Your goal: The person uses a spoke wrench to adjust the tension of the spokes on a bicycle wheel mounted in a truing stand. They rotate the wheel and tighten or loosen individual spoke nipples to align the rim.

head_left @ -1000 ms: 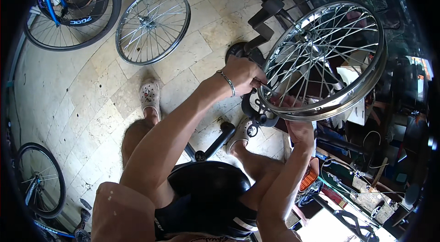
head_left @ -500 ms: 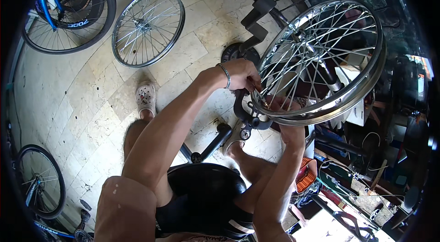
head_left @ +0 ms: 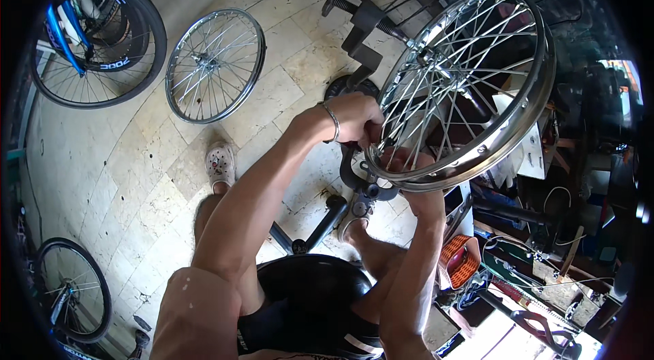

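The mounted wheel [head_left: 455, 78] was glossy metal, the stand [head_left: 368, 18] matt dark metal, the floor [head_left: 158, 142] smooth tile, the shoes [head_left: 220, 164] matt, rubbery plastic.

I see the left hand [head_left: 361, 119] at the near edge of a spoked wheel [head_left: 444, 76]. The right hand [head_left: 407, 158] reaches beneath it.

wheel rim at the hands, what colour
The rim is shiny silver, seen best in the head view.
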Demonstrator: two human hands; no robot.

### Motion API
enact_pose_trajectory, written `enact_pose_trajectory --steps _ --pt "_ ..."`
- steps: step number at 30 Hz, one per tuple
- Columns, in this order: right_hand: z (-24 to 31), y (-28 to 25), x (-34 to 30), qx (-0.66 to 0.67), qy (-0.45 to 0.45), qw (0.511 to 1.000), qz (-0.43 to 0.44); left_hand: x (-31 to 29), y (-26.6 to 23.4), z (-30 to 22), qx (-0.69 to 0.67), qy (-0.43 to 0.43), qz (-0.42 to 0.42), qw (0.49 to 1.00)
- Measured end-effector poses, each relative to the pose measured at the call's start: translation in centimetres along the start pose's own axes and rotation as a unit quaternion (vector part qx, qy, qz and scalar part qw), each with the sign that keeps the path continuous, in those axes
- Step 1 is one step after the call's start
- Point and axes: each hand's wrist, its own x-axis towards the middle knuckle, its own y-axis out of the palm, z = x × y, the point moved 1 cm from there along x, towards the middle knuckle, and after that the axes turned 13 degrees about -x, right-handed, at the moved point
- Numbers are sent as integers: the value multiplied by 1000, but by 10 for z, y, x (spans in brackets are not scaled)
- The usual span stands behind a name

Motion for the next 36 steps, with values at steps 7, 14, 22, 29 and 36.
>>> enact_pose_trajectory --steps 7,14,22,29,36 --pt "-20 4 9 53 -38 997 32 -34 31 -4 116 36 -87 989" --pt "-65 -12 16 -202 -114 973 9 -52 46 -27 193 -24 -73 978" --pt "14 -15 -1 -196 10 980 -9 -68 52 -49 279 0 -161 947" --pt "2 -2 5 -191 -25 981 -28 -62 77 -77 357 -81 -285 886" --pt "-8 -10 6 60 3 998 22 -51 61 -80 284 -49 -243 926"
